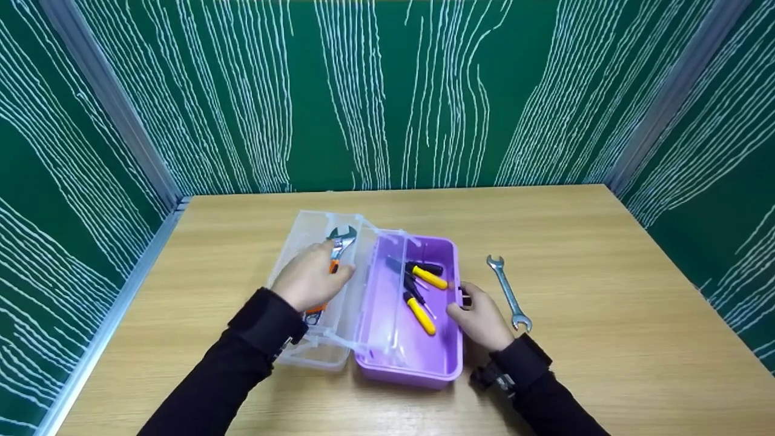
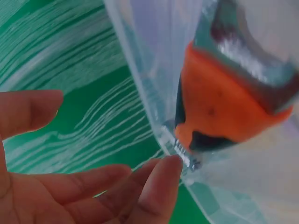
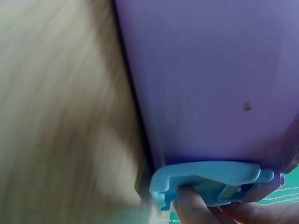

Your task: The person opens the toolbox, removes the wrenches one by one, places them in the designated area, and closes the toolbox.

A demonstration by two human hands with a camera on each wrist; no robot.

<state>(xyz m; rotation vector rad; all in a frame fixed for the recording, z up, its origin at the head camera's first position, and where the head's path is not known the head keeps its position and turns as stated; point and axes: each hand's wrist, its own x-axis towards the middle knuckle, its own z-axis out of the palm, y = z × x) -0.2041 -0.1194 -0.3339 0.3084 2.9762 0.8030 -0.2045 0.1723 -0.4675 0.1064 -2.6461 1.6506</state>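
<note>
Left hand [image 1: 312, 277] back-up over adjustable wrench [image 1: 343, 238] and clear lid [image 1: 309, 231], fingers parted, grip loose; right hand [image 1: 483, 318] pinching purple box [image 1: 405, 376] at blue latch [image 3: 212, 171].

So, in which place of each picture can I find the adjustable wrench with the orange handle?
Head: the adjustable wrench is left of centre, over the clear lid, partly hidden by the left hand.
Left wrist: its orange handle looms large at upper right.
Right wrist: not in it.
Shared landmark: the green wall with white lines, only a sliver at lower right in the right wrist view.
</note>
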